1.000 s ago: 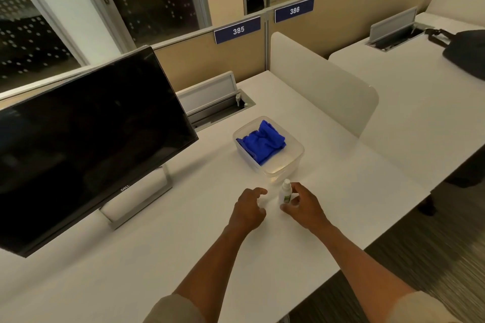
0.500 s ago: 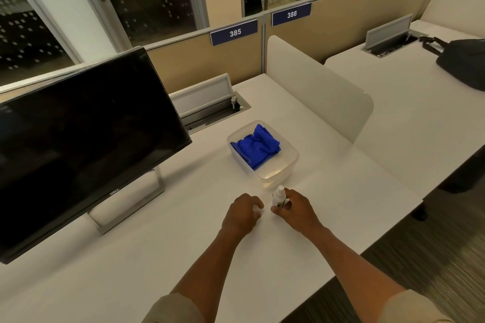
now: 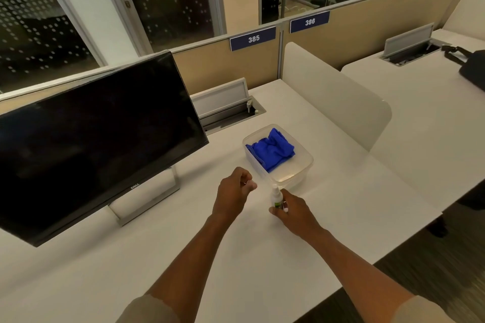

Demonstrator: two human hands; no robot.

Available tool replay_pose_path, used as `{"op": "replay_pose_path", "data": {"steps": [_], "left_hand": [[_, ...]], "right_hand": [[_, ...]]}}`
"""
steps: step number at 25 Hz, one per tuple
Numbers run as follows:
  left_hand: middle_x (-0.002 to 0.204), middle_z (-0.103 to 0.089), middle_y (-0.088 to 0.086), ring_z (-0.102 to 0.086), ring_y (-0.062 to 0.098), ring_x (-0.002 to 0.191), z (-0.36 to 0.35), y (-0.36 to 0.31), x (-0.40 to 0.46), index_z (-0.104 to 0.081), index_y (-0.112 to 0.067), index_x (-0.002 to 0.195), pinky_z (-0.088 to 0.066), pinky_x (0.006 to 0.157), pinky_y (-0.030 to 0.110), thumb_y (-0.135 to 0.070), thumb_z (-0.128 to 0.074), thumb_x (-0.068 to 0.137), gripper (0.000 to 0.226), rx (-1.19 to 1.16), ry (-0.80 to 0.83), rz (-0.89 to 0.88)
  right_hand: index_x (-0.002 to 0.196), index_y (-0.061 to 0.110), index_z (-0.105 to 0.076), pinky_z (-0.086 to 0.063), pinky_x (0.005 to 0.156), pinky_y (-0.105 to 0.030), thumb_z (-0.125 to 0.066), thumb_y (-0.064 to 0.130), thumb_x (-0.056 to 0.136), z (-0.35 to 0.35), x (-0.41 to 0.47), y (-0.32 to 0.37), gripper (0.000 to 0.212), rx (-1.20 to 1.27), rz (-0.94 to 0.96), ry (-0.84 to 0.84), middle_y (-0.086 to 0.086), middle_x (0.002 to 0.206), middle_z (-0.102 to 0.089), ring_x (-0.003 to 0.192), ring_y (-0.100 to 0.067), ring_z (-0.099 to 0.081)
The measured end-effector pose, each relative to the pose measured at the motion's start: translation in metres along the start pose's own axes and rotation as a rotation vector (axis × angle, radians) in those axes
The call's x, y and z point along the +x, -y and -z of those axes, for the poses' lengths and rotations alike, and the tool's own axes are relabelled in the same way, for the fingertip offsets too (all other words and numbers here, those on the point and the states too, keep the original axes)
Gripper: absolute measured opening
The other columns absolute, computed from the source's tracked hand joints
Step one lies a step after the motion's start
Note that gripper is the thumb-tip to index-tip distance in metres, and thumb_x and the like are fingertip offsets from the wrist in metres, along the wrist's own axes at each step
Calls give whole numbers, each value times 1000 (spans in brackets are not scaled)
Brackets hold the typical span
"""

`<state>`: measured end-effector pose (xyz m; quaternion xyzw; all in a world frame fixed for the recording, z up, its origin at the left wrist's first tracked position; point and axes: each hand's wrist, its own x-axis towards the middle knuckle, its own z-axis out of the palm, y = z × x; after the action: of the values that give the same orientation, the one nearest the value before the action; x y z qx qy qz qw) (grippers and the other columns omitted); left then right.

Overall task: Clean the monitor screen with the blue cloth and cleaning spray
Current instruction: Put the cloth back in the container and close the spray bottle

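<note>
The dark Dell monitor stands tilted on the left of the white desk. A crumpled blue cloth lies in a clear plastic tub right of the screen. In front of the tub, my right hand grips a small white spray bottle with a green label, held upright on the desk. My left hand is curled a short way left of the bottle, pinching something small and pale at its fingertips that looks like the bottle's cap.
An open cable hatch sits behind the tub. A low white divider separates this desk from the neighbouring one, where a black bag lies at the far right. The desk's front edge runs close on my right.
My left hand has pulled away from the top of the bottle toward the left. My right hand keeps the bottle in place. The view has shifted slightly.
</note>
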<state>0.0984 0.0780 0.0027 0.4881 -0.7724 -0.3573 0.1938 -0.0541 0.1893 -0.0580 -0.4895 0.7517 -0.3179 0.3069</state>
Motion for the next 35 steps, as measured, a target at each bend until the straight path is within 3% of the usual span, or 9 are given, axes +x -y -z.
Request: {"op": "replay_pose_path", "data": {"steps": [3, 5, 10, 17, 21, 25, 27, 29, 35], "left_hand": [[97, -67, -2, -64, 13, 86, 18, -12, 1, -58, -18, 105, -54, 80, 26, -29, -65, 91, 19, -89, -74, -87], [96, -67, -5, -65, 11, 86, 28, -20, 1, -59, -19, 105, -55, 80, 25, -28, -65, 91, 17, -131, -105, -140], [91, -59, -22, -59, -5, 80, 41, -26, 0, -58, -34, 99, -44, 71, 6, -31, -65, 91, 11, -124, -110, -196], [106, -67, -11, -64, 8, 88, 38, -15, -1, -55, -39, 100, -41, 70, 6, -32, -66, 90, 17, -44, -125, -181], [116, -67, -8, -63, 4, 86, 34, -13, 0, -41, -52, 120, -47, 70, 10, -40, -70, 85, 47, -16, -124, -226], [124, -66, 0, -71, 14, 93, 26, -11, 4, -21, -62, 130, -44, 66, 7, -41, -69, 85, 69, -37, -163, -252], [125, -66, 2, -71, 12, 92, 26, -11, 7, -21, -66, 128, -43, 61, 0, -39, -69, 86, 70, -94, -198, -252], [124, -66, 2, -67, 3, 87, 29, -12, 12, -25, -66, 125, -43, 59, -2, -38, -70, 86, 66, -139, -212, -261], [124, -66, 5, -64, -1, 78, 30, -11, 19, -33, -60, 124, -48, 61, 3, -35, -72, 85, 60, -204, -243, -232]], "right_hand": [[104, 32, -48, -40, 76, -12, -67, 38, 88, -10, 5, 20, 26, 5, 17, 13, 10, 96, -59, 88, -10, -59], [104, 31, -48, -43, 79, -16, -67, 36, 88, -18, 9, 33, 25, 14, 33, 13, 9, 95, -59, 87, -10, -58], [117, 21, -52, -47, 87, -26, -66, 36, 89, -25, 19, 57, 35, -9, 16, 17, 5, 101, -61, 92, -13, -59], [117, 19, -53, -49, 90, -26, -64, 35, 90, -23, 24, 74, 33, -22, 50, 4, 2, 106, -64, 93, -11, -59], [113, 14, -55, -53, 86, -27, -62, 34, 92, -15, 29, 87, 29, -15, 112, -42, 1, 96, -64, 86, -11, -62], [114, 11, -54, -53, 82, -32, -55, 20, 95, -6, 38, 99, 20, -10, 172, -88, -4, 97, -63, 87, -17, -61], [113, 11, -54, -54, 83, -34, -54, 19, 96, -4, 43, 102, 19, 5, 177, -67, -3, 97, -63, 88, -16, -60], [98, 16, -54, -56, 85, -36, -53, 25, 97, -3, 47, 106, 9, 66, 149, -57, 2, 84, -58, 81, -14, -59], [92, 19, -49, -51, 74, -22, -56, 26, 96, 1, 58, 110, 11, -12, 198, -49, 6, 79, -54, 69, -8, -55]]}}
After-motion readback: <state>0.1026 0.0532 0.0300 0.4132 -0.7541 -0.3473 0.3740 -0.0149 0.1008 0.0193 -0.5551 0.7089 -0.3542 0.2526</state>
